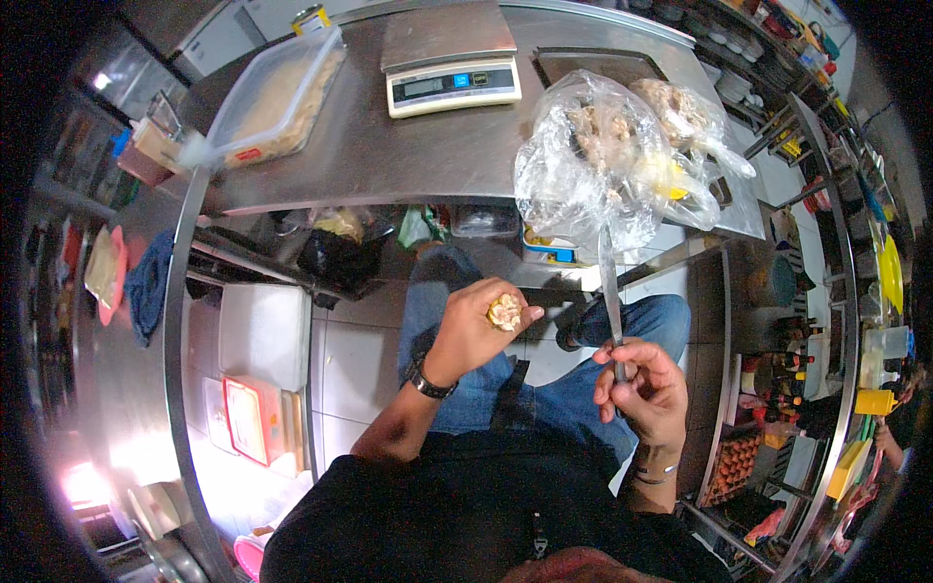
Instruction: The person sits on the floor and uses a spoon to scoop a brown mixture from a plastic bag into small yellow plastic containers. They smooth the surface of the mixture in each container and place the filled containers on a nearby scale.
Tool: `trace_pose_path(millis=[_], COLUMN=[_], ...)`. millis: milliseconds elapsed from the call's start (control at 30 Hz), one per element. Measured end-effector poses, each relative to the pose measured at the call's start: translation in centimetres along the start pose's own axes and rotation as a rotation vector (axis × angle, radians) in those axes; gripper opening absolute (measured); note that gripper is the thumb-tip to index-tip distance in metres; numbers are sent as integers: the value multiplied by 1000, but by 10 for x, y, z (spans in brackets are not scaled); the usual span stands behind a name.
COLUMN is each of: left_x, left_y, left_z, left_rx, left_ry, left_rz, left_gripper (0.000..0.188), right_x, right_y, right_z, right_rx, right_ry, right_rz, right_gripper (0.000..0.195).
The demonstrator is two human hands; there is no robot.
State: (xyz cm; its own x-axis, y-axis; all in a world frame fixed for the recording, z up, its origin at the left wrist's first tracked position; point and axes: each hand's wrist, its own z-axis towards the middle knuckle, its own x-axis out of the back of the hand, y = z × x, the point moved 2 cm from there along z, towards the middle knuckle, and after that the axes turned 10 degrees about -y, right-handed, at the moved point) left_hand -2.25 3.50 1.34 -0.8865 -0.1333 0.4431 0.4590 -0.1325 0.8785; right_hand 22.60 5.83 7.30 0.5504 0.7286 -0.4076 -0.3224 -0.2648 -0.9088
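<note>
My left hand (466,331) is closed around a small yellow-edged item (504,312) whose top shows pale, chunky food. Most of that item is hidden by my fingers. In my right hand (641,386) is a slim metal table knife (611,291), held by its handle with the blade pointing away from me. The blade's far end meets or overlaps the near side of an open clear plastic bag (561,171). Pale, chunky food (601,135) lies inside the bag, which rests on the steel table (350,157). A second bag (667,106) of similar food sits behind it.
A digital kitchen scale (453,84) stands at the back middle. To its left is a lidded plastic container (280,95) of light brown contents. A dark tray (601,62) lies behind the bags. The table's front edge (372,204) runs above my knees; egg trays (736,470) are at lower right.
</note>
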Motion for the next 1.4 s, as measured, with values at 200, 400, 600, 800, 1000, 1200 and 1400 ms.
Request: trace_pose_path(millis=[200,400,600,800,1000,1200,1400], left_x=[2,-2,-13,-19,-22,-17,-14], left_y=[18,2,15,29,30,34,45], left_z=[4,-1,-10,-17,-18,-13,-16], left_rx=[37,225,379,432,340,159,100], left_ry=[61,-165,-474,-625,-595,-425,-201], left_rz=[-83,-363,-1163,-1332,-1043,-525,-249], left_gripper=[28,29,20,21,28,31,38], right_x=[1,6,5,3,-3,-10,-11], right_y=[-2,-16,-19,-16,-23,-29,-30], right_z=[11,16,25,27,28,26,25], right_rx=[116,114,260,401,334,361,318], right_ry=[182,114,189,93,102,68,215], right_rz=[-1053,-1577,-1611,-1558,-1601,-1649,-1455], right_gripper=[30,46,47,40,41,40,31])
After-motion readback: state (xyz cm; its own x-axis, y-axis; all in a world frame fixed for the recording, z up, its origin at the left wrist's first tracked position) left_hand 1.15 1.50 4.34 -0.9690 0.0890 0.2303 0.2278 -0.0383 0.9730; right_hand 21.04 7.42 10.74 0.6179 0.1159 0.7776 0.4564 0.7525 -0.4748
